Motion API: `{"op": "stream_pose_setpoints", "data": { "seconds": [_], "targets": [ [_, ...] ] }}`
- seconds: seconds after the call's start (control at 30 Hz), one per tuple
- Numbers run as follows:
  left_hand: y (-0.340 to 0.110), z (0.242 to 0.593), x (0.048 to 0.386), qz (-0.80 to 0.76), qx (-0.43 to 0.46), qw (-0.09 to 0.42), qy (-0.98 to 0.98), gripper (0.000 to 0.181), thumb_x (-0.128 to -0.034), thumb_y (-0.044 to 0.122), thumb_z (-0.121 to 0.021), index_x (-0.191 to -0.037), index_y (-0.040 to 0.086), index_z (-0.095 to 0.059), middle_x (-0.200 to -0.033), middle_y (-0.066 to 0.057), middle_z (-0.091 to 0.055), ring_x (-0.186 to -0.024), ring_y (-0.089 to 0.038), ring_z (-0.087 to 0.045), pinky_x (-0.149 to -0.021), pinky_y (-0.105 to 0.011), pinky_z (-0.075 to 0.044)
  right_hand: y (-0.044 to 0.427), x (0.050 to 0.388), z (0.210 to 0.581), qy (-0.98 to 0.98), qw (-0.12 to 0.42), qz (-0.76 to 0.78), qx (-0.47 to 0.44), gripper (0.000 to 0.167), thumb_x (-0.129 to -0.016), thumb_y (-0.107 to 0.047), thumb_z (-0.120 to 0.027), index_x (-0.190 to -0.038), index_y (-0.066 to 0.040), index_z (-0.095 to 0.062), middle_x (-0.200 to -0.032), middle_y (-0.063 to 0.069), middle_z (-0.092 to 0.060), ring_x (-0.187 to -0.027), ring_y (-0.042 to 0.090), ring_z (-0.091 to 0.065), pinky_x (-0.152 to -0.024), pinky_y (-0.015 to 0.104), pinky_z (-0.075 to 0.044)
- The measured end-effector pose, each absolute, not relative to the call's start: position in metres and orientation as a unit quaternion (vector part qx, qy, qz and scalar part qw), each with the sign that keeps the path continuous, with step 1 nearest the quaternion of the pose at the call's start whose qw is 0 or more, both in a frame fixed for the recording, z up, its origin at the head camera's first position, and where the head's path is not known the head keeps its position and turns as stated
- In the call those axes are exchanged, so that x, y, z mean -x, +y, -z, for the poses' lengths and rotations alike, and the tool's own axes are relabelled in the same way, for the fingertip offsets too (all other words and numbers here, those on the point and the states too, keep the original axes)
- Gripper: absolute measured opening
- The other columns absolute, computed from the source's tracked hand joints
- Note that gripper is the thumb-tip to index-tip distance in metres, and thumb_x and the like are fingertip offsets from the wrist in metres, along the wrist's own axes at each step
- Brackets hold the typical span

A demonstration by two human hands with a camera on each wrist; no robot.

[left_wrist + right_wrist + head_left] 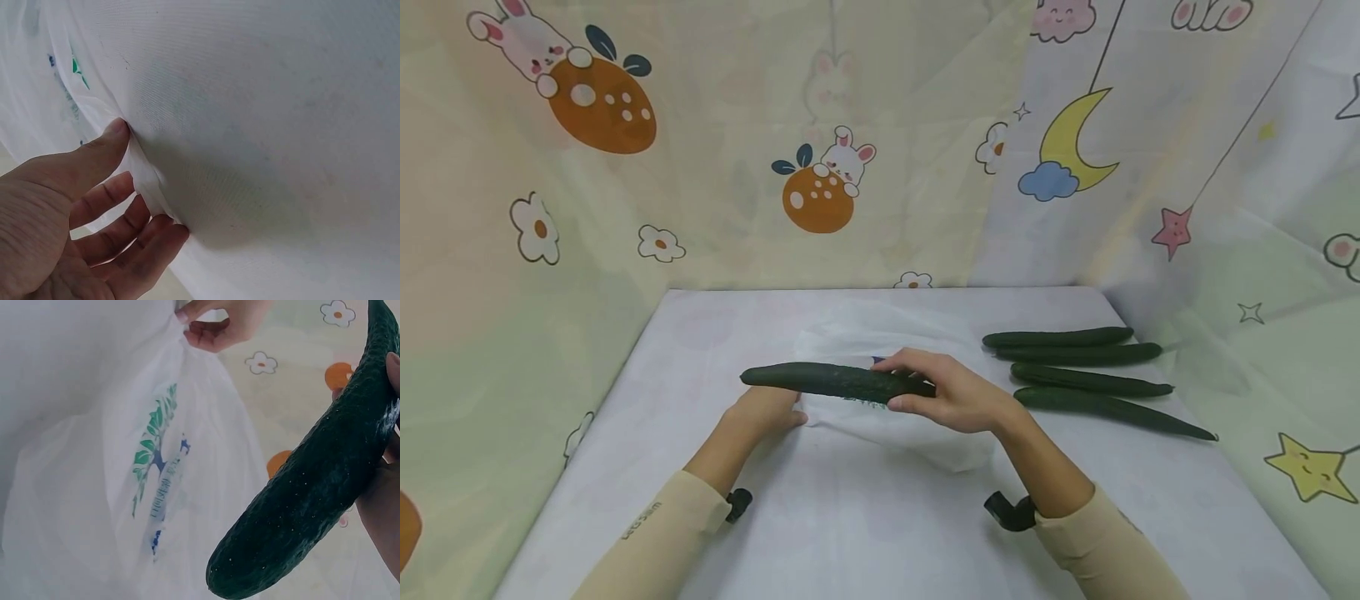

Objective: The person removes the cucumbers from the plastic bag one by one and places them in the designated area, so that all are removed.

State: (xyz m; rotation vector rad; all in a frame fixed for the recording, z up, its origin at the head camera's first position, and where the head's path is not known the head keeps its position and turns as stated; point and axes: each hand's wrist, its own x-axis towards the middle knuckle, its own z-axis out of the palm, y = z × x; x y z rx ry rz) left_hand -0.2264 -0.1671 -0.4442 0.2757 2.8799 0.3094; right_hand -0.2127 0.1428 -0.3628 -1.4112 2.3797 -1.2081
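Observation:
My right hand (958, 396) grips a dark green cucumber (827, 380) by its right end, holding it nearly level above a white plastic bag (917, 437). In the right wrist view the cucumber (306, 494) slants across the right side, its blunt end low. My left hand (765, 414) is at the bag's left edge, partly hidden behind the cucumber's far end in the head view. Up close in the left wrist view, thumb and fingers of the left hand (56, 212) pinch the thin edge of the bag (87, 100). Green leaf print and blue lettering mark the bag (144, 462).
Several more cucumbers (1093, 380) lie side by side at the right of the white table (850, 533). Behind and beside the table hangs a patterned cloth (722, 167) with rabbits, flowers and stars.

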Motion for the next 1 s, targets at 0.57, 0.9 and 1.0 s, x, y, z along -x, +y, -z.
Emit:
{"op": "stream_pose_setpoints", "data": {
  "seconds": [0.57, 0.9, 1.0],
  "targets": [
    [-0.168, 0.445, 0.234, -0.078, -0.11, 0.114, 0.984, 0.035, -0.0846, 0.028, -0.086, -0.1, 0.005, -0.064, -0.087, -0.006, -0.064, -0.081, -0.021, -0.057, -0.083, -0.041, -0.053, 0.156, 0.209, 0.333, 0.778, 0.029, 0.399, 0.484, 0.046, -0.097, -0.012, -0.072, -0.14, -0.012, -0.058, -0.131, -0.001, -0.064, -0.113, 0.016, -0.061, -0.095, 0.033, -0.053],
    [-0.17, 0.447, 0.236, -0.064, -0.126, 0.125, 0.982, 0.034, -0.0877, 0.03, -0.083, -0.096, 0.005, -0.061, -0.083, -0.006, -0.06, -0.079, -0.022, -0.054, -0.077, -0.038, -0.05, 0.182, 0.207, 0.323, 0.801, 0.012, 0.393, 0.452, 0.048, -0.096, -0.012, -0.074, -0.141, -0.016, -0.059, -0.134, -0.004, -0.063, -0.115, 0.015, -0.06, -0.095, 0.03, -0.053],
    [-0.17, 0.448, 0.236, -0.065, -0.127, 0.124, 0.982, 0.034, -0.088, 0.03, -0.083, -0.097, 0.005, -0.062, -0.084, -0.006, -0.06, -0.079, -0.022, -0.054, -0.077, -0.038, -0.05, 0.193, 0.206, 0.324, 0.815, 0.0, 0.381, 0.436, 0.047, -0.096, -0.013, -0.074, -0.141, -0.018, -0.059, -0.133, -0.005, -0.063, -0.116, 0.014, -0.061, -0.096, 0.03, -0.053]
  ]
}}
